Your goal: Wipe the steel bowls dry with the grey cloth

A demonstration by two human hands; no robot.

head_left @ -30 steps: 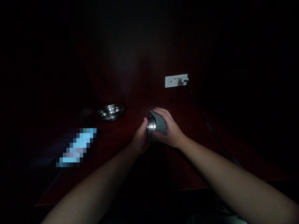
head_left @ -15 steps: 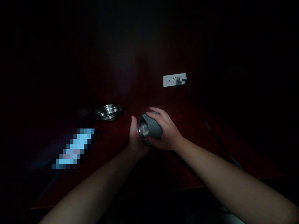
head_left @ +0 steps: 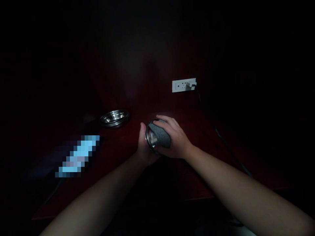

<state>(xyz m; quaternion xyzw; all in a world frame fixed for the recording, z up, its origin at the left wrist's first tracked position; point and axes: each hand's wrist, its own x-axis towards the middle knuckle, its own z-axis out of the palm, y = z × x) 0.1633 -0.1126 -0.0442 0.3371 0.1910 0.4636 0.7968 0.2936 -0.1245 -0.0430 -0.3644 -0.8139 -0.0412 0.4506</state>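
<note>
My left hand is closed round a small shiny metal bowl, its thumb up along the near-left rim. The bowl is tipped on its side, with its mouth turned to the right. My right hand grips a grey cloth and presses it into the bowl's mouth. The fingers of my right hand reach over the top of the cloth. Most of the left fingers are hidden behind the bowl.
Stacked metal bowls stand at the back left of the dark red table. A phone-like lit screen, pixelated, lies left. Behind is a wall socket with a plug, its cable running down the right side.
My right fingers and the cloth have shifted slightly left and further over the bowl's mouth. The bowl has turned a little; my left hand still holds it.
</note>
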